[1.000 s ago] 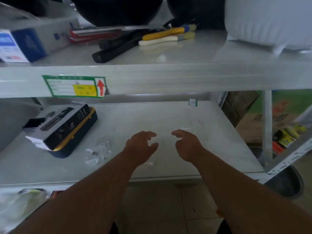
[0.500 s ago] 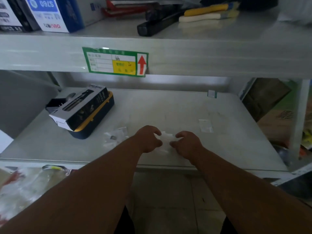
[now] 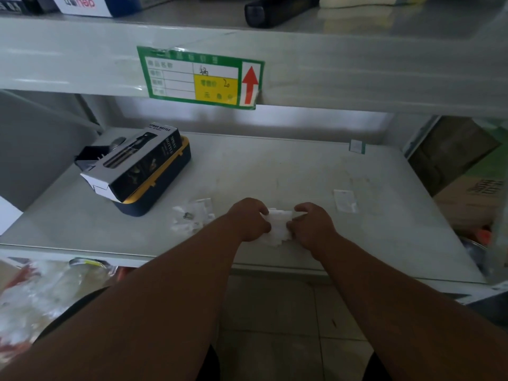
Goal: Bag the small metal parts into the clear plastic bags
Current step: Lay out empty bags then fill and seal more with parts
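Both hands are low on the shelf (image 3: 275, 166) near its front edge, fingers curled in, working the same thing. The left hand (image 3: 248, 220) pinches the left side of a clear plastic bag (image 3: 279, 225) and the right hand (image 3: 312, 225) pinches its right side, so the bag sits stretched between them, pale and crinkled. Whether any metal part is inside it cannot be told from here.

Just left of the left hand lies a small heap of clear bags (image 3: 192, 215) flat on the shelf, with one small metal part (image 3: 187, 215) showing dark in the middle of it. To the right of the right hand, a little apart, a single empty bag (image 3: 345, 200) lies flat.

Further out to the left and back sits a black spray bottle box (image 3: 137, 160), stacked at a tilt on a dark blue case with a yellow rim (image 3: 162, 188). Far back on the right, a small white tag (image 3: 357, 146) stands against the shelf's rear edge.

Above the hands, the upper shelf's front face carries a green price label (image 3: 202, 77) with a yellow patch and a red arrow pointing up. Down at the lower left, below the shelf, blurred plastic packaging (image 3: 35, 292) shows.
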